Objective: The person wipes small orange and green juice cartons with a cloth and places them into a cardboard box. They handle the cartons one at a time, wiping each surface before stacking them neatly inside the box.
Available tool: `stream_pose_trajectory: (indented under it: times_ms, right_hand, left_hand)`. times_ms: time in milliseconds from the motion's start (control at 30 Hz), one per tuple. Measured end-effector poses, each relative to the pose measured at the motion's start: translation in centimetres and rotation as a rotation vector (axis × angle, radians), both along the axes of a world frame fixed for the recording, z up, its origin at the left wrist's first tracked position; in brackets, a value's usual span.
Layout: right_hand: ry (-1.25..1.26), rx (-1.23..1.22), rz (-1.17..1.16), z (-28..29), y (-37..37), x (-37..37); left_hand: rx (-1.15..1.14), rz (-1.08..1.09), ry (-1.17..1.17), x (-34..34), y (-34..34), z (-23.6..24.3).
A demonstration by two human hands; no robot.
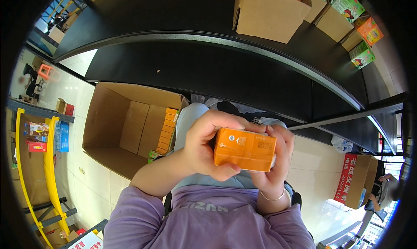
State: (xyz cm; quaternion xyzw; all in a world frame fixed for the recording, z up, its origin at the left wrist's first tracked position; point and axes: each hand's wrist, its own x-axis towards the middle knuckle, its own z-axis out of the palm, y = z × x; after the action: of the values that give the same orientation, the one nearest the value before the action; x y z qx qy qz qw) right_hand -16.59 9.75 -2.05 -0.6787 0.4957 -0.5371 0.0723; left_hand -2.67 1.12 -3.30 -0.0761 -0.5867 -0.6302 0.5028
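left hand (200,145) and right hand (282,160) both grasping orange carton (246,151), fingers wrapped round its ends. open cardboard box (106,123) alongside, orange packs (166,131) along its right edge.

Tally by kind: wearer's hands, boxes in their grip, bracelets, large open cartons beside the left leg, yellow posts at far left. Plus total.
Hands (left hand, right hand): 2
Held orange box: 1
Bracelet: 1
Open carton: 1
Yellow posts: 2
Total: 7
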Motion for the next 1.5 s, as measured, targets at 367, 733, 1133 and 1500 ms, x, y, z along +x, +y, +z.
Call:
stream_pose_trajectory:
  times_ms: [367,733,1133,1500]
  right_hand:
    - [0.04,0.028,-0.001,-0.7,0.6,-0.5]
    - [0.023,-0.054,0.043,-0.1,-0.2,-0.9]
    - [0.203,-0.025,0.228,7.2,-3.2,-4.7]
    - [0.394,-0.03,0.08,17.6,-8.8,-7.5]
  left_hand:
    - [-0.046,-0.009,0.001,0.0,-0.1,0.1]
    - [-0.186,0.116,-0.02,-0.3,-0.5,0.1]
    - [-0.466,0.259,-0.075,-1.1,-3.6,4.8]
    - [-0.428,0.211,-0.227,-3.8,-9.6,13.9]
